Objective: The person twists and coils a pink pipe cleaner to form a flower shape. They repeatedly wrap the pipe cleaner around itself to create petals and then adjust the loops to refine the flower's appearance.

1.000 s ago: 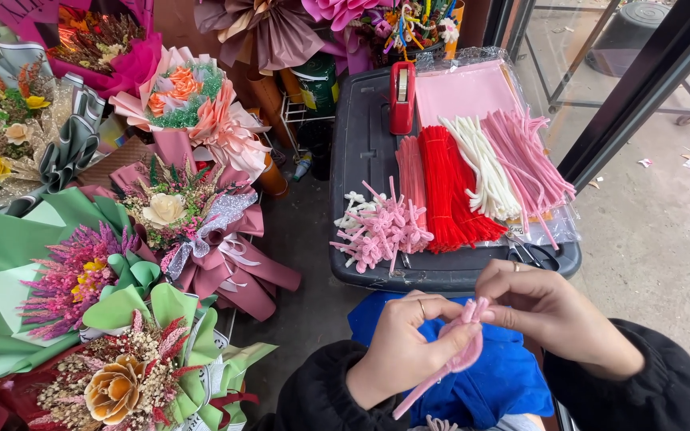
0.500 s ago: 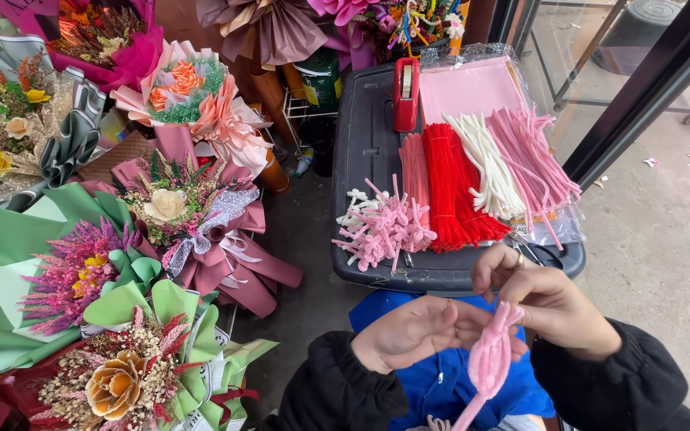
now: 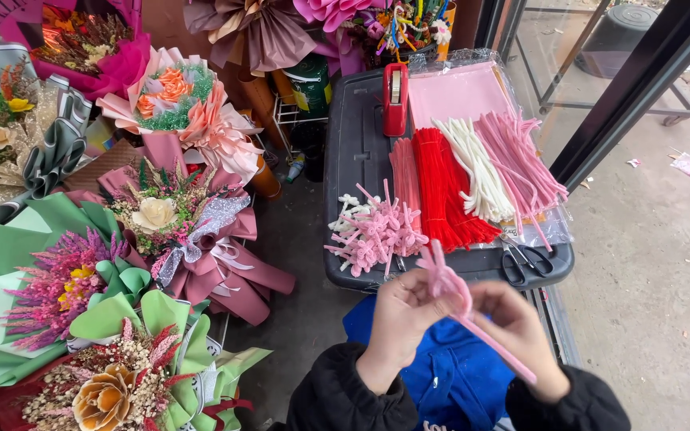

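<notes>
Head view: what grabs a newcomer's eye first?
The two hands low in the middle, left hand and right hand, pinching a pink pipe-cleaner twist. Behind them a dark bin lid carries red pipe cleaners among pink and white bundles. Wrapped bouquets crowd the left side.
</notes>
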